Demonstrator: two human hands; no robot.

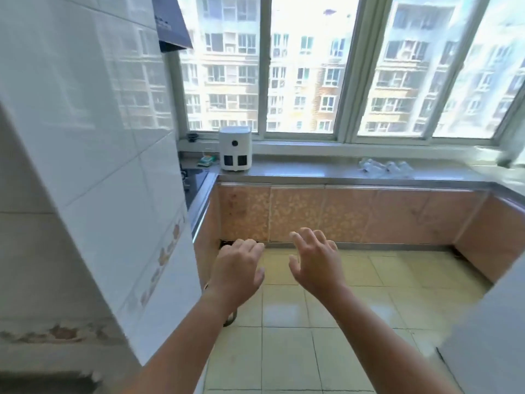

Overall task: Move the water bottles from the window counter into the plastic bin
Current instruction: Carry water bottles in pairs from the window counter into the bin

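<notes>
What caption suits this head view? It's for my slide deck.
Both hands, left and right, reach out empty toward clear water bottles lying on the window counter.

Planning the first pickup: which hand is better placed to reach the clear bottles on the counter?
Right, probably. The clear plastic water bottles lie on the grey window counter right of centre, on the right hand's side. The left hand is farther. Both hands are empty.

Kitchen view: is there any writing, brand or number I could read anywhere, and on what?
None can be read.
Range hood: small pale marks, too blurred to read.
White appliance: no legible label.
Bottles on the counter: too blurred for any label.
Small box: too small to read.
</notes>
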